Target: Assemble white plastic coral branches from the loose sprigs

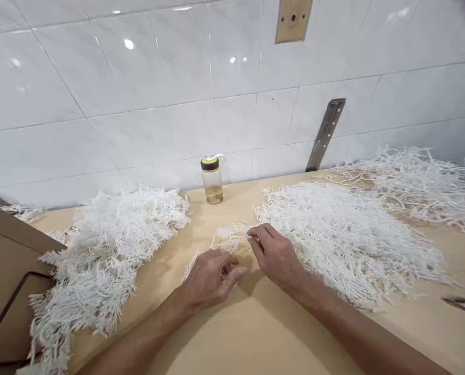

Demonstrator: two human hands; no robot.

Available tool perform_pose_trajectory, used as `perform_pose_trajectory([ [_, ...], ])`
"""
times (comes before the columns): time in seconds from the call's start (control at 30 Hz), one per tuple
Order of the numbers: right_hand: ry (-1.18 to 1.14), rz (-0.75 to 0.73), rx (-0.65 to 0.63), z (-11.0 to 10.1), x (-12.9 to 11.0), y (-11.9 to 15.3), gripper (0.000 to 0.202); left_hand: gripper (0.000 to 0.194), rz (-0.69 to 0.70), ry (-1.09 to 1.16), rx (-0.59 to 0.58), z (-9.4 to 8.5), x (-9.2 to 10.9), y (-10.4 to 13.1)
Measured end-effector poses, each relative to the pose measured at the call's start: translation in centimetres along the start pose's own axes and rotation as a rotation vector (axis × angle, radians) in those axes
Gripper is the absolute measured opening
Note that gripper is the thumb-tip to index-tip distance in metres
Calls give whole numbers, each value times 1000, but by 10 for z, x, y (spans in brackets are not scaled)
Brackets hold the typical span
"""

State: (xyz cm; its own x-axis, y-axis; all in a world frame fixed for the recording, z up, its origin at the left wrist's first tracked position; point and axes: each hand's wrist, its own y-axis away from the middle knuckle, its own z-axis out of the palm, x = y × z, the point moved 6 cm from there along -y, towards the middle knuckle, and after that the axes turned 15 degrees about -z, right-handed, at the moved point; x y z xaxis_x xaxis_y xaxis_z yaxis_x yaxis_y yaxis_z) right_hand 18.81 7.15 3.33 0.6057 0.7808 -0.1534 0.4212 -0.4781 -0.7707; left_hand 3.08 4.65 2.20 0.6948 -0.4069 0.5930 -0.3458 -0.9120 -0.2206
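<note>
White sprig (233, 232) in pinched right grip (279, 256)

The wall (170, 78) is covered in big, shiny tiles, white with soft gray smudges. Thin gray lines run between them. Bright spots (128, 44) of light shine on the tiles. High up is a tan plate (293, 21) with small dark holes in it. Lower down, a dark metal strip (326, 135) with a row of holes leans to one side by the wall. The table (224, 333) is flat and light tan, and its back edge runs along the wall. At the left stands a brown panel (9, 255) with a bent black bar (9, 307).
</note>
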Motion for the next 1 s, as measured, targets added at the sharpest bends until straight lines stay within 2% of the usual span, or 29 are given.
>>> perform_pose_trajectory([
  [0.17, 18, 54, 88, -17, 10, 0, 9, 17, 80, 156, 145, -12, 8, 0],
  [0.33, -103, 49, 84, -12, -8, -2, 10, 13, 262, 127, 301, -25, 23, 6],
  [0.43, -180, 87, 81, -4, -14, 0, 8, 12, 297, 127, 292, -27, 28, 9],
  [0.5, -234, 141, 84, 0, -14, 3, 6, 14, 285, 158, 240, -25, 30, 10],
  [0.6, -284, 210, 89, 2, -11, 6, 4, 13, 102, 170, 117, -15, 26, 7],
  [0.7, -309, 249, 94, 1, -11, 7, 6, 26, -149, 114, -9, -2, 16, 2],
  [0.83, -379, 298, 55, 6, -13, 9, 9, 28, -338, 139, -58, 2, 8, -2],
  [0.93, -439, 354, 19, 11, -13, 12, 10, 25, -464, 244, -102, 5, 0, -3],
  [1.0, -474, 384, 15, 12, -12, 13, 11, 23, -602, 423, -169, 11, -7, -2],
])
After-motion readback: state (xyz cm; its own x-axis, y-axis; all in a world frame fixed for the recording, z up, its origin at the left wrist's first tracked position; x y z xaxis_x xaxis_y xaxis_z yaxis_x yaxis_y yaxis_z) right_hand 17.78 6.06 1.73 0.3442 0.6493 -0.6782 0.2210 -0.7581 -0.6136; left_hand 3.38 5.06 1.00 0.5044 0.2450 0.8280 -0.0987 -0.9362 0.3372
